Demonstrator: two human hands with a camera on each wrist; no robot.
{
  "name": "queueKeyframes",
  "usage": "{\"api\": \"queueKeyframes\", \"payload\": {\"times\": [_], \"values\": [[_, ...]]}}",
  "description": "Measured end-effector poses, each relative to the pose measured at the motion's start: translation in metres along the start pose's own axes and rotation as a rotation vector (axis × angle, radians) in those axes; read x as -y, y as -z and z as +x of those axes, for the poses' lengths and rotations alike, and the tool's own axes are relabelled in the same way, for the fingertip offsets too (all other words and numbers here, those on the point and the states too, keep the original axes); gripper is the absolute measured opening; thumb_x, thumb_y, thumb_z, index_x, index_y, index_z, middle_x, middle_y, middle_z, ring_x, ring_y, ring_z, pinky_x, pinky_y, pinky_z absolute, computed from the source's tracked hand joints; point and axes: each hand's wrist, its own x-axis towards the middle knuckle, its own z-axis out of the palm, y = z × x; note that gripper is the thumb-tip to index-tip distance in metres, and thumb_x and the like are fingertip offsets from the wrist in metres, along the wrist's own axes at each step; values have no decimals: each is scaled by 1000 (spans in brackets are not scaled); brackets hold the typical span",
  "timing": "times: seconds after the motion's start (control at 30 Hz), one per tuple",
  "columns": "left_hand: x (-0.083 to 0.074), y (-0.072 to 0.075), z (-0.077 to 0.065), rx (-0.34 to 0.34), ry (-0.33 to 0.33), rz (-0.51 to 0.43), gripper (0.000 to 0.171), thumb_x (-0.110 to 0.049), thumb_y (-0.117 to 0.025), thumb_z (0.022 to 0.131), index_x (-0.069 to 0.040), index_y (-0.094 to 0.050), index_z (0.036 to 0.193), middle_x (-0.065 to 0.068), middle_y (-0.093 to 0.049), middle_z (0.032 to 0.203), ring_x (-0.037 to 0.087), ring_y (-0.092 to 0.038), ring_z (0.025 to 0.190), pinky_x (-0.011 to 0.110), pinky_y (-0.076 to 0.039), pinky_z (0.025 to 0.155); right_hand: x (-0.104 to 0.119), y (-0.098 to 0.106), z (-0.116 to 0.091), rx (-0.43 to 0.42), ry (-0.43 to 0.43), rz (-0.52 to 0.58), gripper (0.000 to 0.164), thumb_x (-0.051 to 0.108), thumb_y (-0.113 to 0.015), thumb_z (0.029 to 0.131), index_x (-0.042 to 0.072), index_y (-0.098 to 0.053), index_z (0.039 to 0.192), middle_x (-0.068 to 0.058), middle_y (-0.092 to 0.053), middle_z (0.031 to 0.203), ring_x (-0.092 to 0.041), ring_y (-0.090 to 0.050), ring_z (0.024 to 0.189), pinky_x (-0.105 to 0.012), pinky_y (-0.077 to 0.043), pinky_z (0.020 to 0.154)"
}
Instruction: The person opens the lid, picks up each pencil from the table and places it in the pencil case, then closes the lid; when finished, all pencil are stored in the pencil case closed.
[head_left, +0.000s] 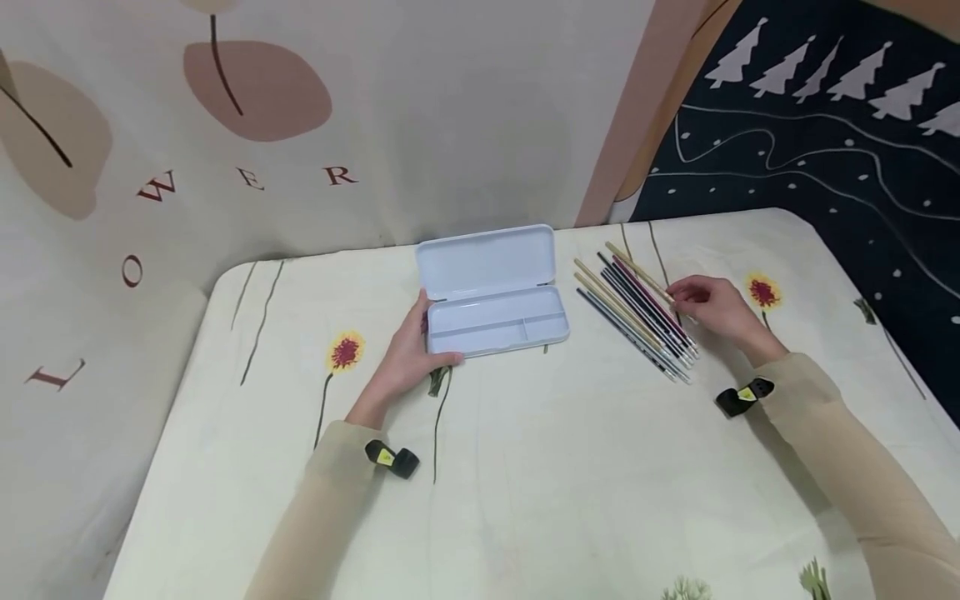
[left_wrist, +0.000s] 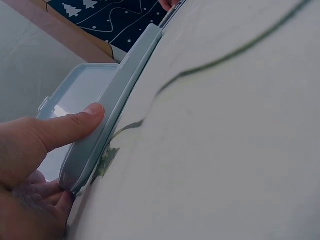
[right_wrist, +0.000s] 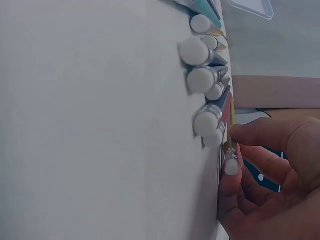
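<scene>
A light blue pencil case [head_left: 487, 265] lies with its lid tilted back, showing a divided tray. My left hand [head_left: 405, 354] grips its left end, the thumb on the front edge and the other fingers around the side. In the left wrist view, the thumb [left_wrist: 82, 126] presses along the wall of the case [left_wrist: 122, 95]. To the right, my right hand [head_left: 716, 310] pinches a natural-wood pencil [head_left: 637, 269] near its eraser end. The right wrist view shows this pencil's white eraser [right_wrist: 231, 166] between thumb and fingers. Several other pencils [head_left: 628, 310] lie bunched just left of that hand.
The table [head_left: 525, 467] has a white cloth with printed flowers [head_left: 346, 352]. A pale curtain with letters [head_left: 341, 176] hangs behind, and a dark cloth with white trees [head_left: 858, 75] is at the right. Each sleeve carries a small black wrist camera [head_left: 393, 458].
</scene>
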Motion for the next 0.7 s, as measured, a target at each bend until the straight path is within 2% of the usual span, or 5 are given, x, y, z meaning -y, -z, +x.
{"api": "queueKeyframes", "payload": {"times": [0.23,0.4,0.57,0.7], "values": [[1,1,-1,3,-2,5,118,-17,-85,75,-4,2,154,16,-17,158,30,-23,141,40,-22,113,-2,3,-3,-24,-36,50,31,13,-56,98,-3,-59,125,-22,-57,119,-26,-48,99,-26,-42,73],[2,2,-1,7,2,-5,118,-16,-85,75,-4,2,154,16,-18,157,30,-23,141,40,-21,113,-5,3,-7,-46,-40,94,33,16,-55,99,-2,-59,126,-20,-57,120,-22,-49,98,-23,-42,71],[1,2,-2,6,5,-2,116,-18,-84,76,-4,1,154,15,-14,158,29,-22,142,38,-22,113,-4,2,-7,-57,-20,136,36,21,-55,99,-3,-59,126,-13,-58,121,-17,-48,99,-19,-42,74],[1,3,-1,9,11,2,116,-18,-84,77,-4,1,154,15,-12,159,29,-22,142,38,-22,113,0,2,-6,-55,-9,163,40,27,-57,99,-2,-60,126,-7,-60,119,-17,-47,101,-24,-40,80]]}}
